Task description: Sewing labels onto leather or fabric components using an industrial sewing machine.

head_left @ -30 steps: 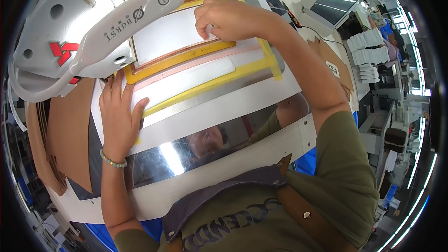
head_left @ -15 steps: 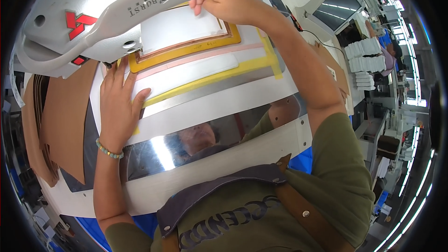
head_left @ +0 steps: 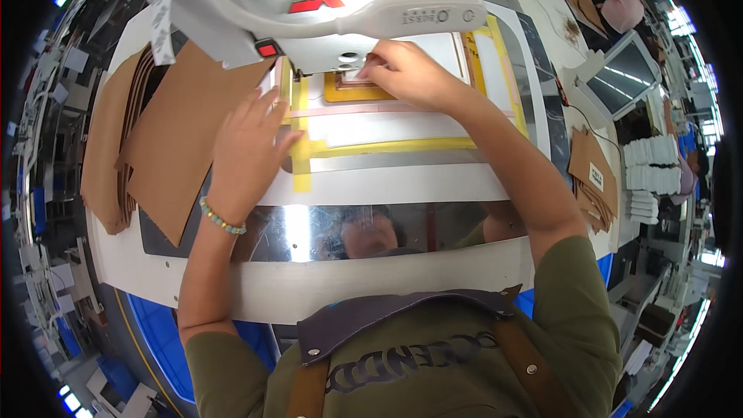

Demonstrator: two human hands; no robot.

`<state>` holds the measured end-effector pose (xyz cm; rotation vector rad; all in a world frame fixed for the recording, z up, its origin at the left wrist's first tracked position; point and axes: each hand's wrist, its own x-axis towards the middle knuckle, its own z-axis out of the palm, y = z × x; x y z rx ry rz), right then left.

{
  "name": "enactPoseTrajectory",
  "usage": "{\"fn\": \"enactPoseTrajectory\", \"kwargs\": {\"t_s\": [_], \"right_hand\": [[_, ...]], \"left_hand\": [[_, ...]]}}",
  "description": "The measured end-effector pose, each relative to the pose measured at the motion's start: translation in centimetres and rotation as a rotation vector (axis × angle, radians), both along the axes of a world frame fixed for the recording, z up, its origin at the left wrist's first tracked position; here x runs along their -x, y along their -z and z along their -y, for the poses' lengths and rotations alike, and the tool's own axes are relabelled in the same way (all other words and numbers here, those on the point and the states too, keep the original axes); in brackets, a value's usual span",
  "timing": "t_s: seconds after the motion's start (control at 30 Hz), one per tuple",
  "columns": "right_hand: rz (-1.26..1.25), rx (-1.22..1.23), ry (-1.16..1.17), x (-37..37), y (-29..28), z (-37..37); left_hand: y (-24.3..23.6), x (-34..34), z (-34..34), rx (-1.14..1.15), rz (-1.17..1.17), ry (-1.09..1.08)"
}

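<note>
Okay, I'm watching the big white sewing machine head [head_left: 309, 8], which now fills the top of my view where a second ago it sat off to the left; the view has swung in, so the work looks to be right at the needle now. Below the machine lies the white template panel with yellow tape edges [head_left: 387, 128], flat on the white table [head_left: 371, 286], whose shiny metal strip [head_left: 418, 228] runs along the near side. Left of the machine, brown cut pieces [head_left: 178, 131] are stacked and fanned. My left hand [head_left: 248, 151] rests open, palm down, fingers spread on the panel's left edge, gripping nothing. My right hand [head_left: 406, 73] has come in under the machine, fingertips pinched on a small pale patch [head_left: 354, 76] inside an orange frame. Well right of the machine, another brown stack carries a small white tag [head_left: 596, 176].
</note>
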<state>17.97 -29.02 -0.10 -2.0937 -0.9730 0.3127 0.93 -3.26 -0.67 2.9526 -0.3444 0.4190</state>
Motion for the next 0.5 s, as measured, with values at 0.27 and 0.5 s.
{"fn": "enactPoseTrajectory", "kwargs": {"t_s": [0.27,0.5], "right_hand": [[0.73,0.045,-0.281,5.9,-0.2,1.4],[1.067,0.036,-0.271,7.5,1.6,-8.2]], "left_hand": [[-0.1,7.7,-8.1,-0.207,-0.017,-0.289],[1.1,12.1,-8.4,-0.195,0.093,-0.255]]}}
